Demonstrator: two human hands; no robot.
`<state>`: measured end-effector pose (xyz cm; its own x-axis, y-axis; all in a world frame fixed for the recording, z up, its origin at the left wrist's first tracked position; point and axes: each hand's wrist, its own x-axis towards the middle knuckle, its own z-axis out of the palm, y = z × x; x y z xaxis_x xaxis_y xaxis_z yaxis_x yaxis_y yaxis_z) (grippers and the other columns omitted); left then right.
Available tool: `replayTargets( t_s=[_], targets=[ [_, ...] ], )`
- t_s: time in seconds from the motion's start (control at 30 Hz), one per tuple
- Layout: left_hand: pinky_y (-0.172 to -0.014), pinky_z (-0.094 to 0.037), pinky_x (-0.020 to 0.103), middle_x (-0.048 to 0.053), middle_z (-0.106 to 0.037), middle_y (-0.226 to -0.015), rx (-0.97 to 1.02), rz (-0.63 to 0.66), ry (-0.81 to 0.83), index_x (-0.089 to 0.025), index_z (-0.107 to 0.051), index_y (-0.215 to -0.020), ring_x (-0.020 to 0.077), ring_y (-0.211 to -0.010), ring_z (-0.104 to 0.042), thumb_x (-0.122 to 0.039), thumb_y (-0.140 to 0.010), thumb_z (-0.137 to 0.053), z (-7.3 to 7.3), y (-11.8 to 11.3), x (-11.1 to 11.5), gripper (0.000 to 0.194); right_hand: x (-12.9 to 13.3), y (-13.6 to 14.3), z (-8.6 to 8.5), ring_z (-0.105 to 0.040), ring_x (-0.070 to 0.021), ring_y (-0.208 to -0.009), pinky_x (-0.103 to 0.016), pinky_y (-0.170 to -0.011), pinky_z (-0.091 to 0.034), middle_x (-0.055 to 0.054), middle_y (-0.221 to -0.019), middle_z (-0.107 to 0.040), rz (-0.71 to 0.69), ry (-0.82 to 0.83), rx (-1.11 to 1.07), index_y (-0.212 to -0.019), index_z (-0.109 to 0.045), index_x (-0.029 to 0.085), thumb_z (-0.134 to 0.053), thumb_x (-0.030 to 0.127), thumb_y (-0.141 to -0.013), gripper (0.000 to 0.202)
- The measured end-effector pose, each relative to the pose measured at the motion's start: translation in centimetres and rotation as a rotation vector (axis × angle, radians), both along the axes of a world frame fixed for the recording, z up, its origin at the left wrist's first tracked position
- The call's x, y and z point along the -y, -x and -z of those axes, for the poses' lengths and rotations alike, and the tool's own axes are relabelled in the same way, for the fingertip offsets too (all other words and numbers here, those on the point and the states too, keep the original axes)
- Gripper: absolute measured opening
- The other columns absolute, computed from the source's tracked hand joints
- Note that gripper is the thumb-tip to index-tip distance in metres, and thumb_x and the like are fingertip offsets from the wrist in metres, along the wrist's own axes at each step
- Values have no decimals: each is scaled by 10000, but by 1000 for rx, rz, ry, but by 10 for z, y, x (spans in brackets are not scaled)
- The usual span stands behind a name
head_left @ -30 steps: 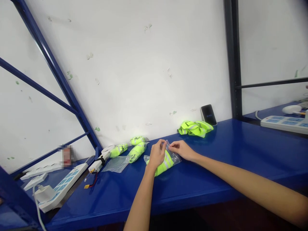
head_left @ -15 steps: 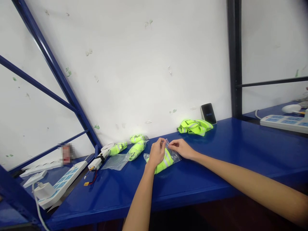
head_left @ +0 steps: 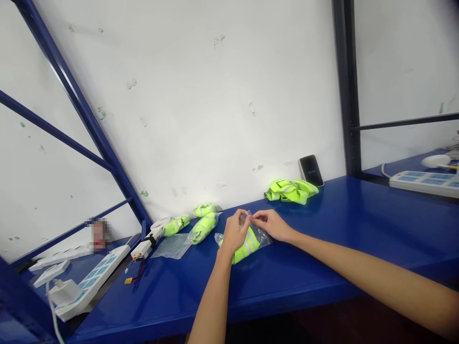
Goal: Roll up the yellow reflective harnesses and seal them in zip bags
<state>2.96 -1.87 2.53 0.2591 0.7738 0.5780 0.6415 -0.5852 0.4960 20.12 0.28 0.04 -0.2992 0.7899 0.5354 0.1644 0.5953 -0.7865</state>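
A clear plastic bag (head_left: 264, 237) lies on the blue table with a folded yellow-green reflective vest (head_left: 247, 249) inside it. My left hand (head_left: 235, 231) is closed, pinching the bag's top edge between thumb and fingers and covering part of the vest. Close beside it, my right hand (head_left: 273, 223) pinches the same edge from the right. The fingertips of both hands almost meet at the bag's mouth. Left of my hands is a bagged vest (head_left: 204, 228), with two more vest bundles behind and beside it. A flat clear bag (head_left: 172, 245) rests in front of these.
A loose crumpled vest (head_left: 292, 191) and a dark-screened phone (head_left: 311, 170) leaning on the wall are at the back right. A white battery pack with wires (head_left: 142, 249) is at the left, near a power strip (head_left: 95, 279). Blue frame posts (head_left: 103, 143) rise at the left.
Both hands keep pinching the bag's edge; the fingertips have come slightly closer together. The whole view has shifted a little, and the vests elsewhere lie as before.
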Motion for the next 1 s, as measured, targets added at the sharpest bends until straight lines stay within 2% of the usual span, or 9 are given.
replayTargets(
  t_s=[0.1, 0.23, 0.63, 0.77, 0.9, 1.0],
  targets=[
    [-655, -394, 243, 5, -640, -754, -11, 23, -5, -193, -604, -900, 144, -683, -574, -388, -929, -446, 0, 1, 0, 253, 0, 0, 1, -527, -153, -612, -250, -561, -386, -33, -688, -667, 19, -5, 20, -834, -734, 150, -584, 397, -829, 289],
    [-656, -399, 241, -2, -632, -728, -8, 48, -2, -185, -596, -843, 137, -670, -573, -373, -926, -449, 0, 1, 1, 252, 1, 0, -1, -526, -149, -615, -250, -567, -378, -35, -700, -672, 25, -41, 36, -818, -729, 145, -563, 392, -847, 299],
    [-632, -385, 233, -9, -606, -733, -23, 98, -2, -182, -581, -877, 123, -642, -531, -350, -942, -406, -3, 1, 5, 251, 8, 2, -3, -522, -150, -594, -258, -549, -372, -42, -716, -680, 71, -93, 100, -847, -710, 153, -508, 432, -877, 345],
    [-639, -365, 236, -11, -590, -725, -13, 43, -26, -187, -551, -838, 123, -645, -520, -339, -941, -408, -3, 1, 4, 233, 6, 1, -1, -595, -185, -699, -274, -629, -439, -62, -807, -711, 12, 0, 32, -901, -714, 147, -570, 420, -830, 317],
    [-613, -325, 237, -28, -518, -648, -8, -34, -47, -194, -504, -785, 121, -601, -471, -341, -947, -390, 0, 3, 2, 247, 2, -1, 3, -575, -166, -617, -265, -582, -431, -57, -698, -689, -18, 106, 28, -808, -714, 128, -624, 401, -779, 289],
    [-606, -306, 237, -32, -498, -636, -19, -67, -52, -199, -489, -782, 123, -600, -460, -327, -946, -388, 2, 4, 0, 231, 1, -1, 5, -564, -158, -601, -260, -571, -428, -51, -689, -687, -22, 119, 19, -824, -722, 126, -624, 402, -776, 296]
  ],
)
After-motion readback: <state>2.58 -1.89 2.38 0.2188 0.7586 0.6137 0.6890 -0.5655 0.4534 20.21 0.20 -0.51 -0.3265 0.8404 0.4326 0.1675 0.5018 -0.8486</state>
